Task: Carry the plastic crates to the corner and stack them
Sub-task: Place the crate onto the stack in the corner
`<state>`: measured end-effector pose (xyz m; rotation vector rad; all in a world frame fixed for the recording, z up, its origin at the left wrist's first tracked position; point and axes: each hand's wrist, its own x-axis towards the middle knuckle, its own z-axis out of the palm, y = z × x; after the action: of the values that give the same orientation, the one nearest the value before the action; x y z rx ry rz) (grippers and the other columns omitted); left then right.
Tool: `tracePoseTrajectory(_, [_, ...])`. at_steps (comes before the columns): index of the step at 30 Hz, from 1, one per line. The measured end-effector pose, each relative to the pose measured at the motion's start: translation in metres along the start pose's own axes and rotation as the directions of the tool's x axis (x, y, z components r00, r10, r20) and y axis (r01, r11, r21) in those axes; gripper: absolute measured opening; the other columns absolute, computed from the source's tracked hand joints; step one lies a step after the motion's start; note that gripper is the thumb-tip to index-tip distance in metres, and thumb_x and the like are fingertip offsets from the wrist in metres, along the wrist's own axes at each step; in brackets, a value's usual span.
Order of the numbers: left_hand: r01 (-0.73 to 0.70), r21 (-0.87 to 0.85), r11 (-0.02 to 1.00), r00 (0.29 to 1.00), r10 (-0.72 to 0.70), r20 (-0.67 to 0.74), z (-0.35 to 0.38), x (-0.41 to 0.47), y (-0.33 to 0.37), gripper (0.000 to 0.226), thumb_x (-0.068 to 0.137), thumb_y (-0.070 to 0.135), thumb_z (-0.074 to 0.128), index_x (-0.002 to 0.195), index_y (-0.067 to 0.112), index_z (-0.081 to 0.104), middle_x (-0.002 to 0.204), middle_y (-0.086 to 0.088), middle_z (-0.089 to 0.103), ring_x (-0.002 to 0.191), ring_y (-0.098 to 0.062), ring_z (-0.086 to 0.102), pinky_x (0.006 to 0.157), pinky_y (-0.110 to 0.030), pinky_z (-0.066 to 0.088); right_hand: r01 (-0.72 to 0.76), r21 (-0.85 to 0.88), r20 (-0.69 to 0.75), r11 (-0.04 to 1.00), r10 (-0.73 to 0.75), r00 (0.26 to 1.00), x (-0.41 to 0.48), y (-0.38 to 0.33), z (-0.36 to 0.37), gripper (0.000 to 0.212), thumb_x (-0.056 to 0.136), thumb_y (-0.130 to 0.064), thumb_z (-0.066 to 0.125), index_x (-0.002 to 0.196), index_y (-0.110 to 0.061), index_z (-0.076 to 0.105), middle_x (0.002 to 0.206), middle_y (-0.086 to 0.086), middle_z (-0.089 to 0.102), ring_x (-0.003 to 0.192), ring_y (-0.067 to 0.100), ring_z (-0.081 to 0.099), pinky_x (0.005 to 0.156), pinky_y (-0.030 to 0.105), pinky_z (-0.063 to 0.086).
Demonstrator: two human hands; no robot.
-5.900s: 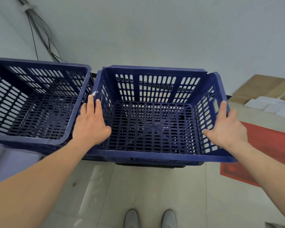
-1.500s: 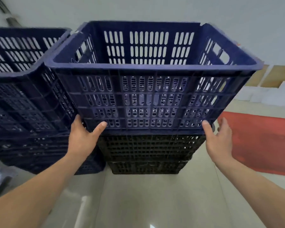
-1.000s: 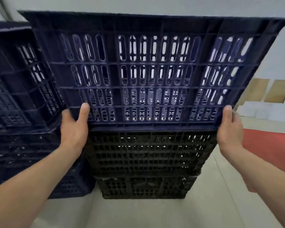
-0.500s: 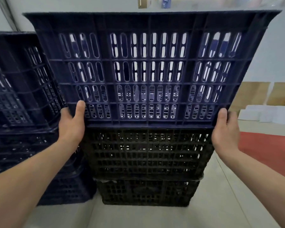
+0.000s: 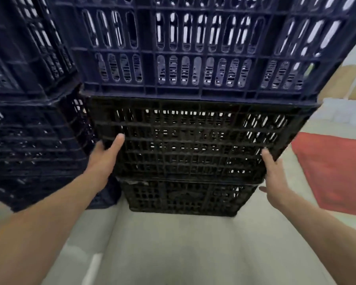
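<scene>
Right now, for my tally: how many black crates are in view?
2: upper black crate under the blue crate, lower black crate beneath it. The dark left stack may hide more.

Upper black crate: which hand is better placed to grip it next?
Likely left hand: thumb on the crate front, straddling its corner. Right hand sits lower, open, only fingertips at the edge.

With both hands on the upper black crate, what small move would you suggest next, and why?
Probably press inward with the left hand and right hand and nudge the upper black crate square over the lower black crate; the blue crate already sits on top.
</scene>
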<state>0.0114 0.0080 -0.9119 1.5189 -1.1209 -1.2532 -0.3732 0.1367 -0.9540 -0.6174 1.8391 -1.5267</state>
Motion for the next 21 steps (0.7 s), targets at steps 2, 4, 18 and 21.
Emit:
tracePoseTrajectory(2, [0.048,-0.021,0.999,0.997,-0.046,0.064,0.004,0.007,-0.005,0.095,0.065,0.082,0.063,0.144,0.034,0.044,0.133,0.009,0.056,0.118,-0.022,0.053,0.102,-0.049,0.04,0.04,-0.033,0.018,0.999,-0.04,0.999,0.006,0.007,0.0,0.056,0.09,-0.066,0.062,0.133,-0.034,0.048,0.129,-0.015,0.062,0.117,0.014,0.059,0.094,0.043,0.04])
tracePoseTrajectory(4, [0.075,-0.022,0.997,0.992,-0.072,0.105,0.004,0.016,-0.012,0.106,0.057,0.083,0.063,0.148,0.034,0.04,0.138,0.008,0.054,0.124,-0.026,0.053,0.104,-0.055,0.04,0.093,-0.077,0.014,0.993,-0.092,0.996,0.008,0.011,-0.001,0.051,0.088,-0.061,0.064,0.131,-0.039,0.049,0.126,-0.017,0.065,0.112,0.009,0.06,0.082,0.034,0.042])
tracePoseTrajectory(18, [-0.098,0.167,0.981,0.994,0.089,0.06,-0.003,0.018,-0.037,0.115,0.052,0.063,0.089,0.149,0.036,0.033,0.136,0.014,0.053,0.131,-0.022,0.052,0.111,-0.053,0.042,-0.043,0.092,-0.001,0.995,0.043,0.999,-0.007,0.027,0.003,0.069,0.086,-0.06,0.071,0.138,-0.022,0.047,0.131,0.001,0.068,0.109,0.022,0.071,0.077,0.059,0.061])
tracePoseTrajectory(21, [-0.118,0.176,0.977,0.993,0.115,0.025,-0.006,0.018,-0.042,0.125,0.04,0.071,0.083,0.149,0.035,0.034,0.142,0.01,0.054,0.13,-0.019,0.052,0.113,-0.047,0.041,0.011,0.108,-0.007,0.994,-0.01,1.0,-0.01,0.027,0.002,0.102,0.056,-0.079,0.078,0.138,-0.026,0.047,0.134,0.0,0.067,0.114,0.025,0.07,0.071,0.055,0.062])
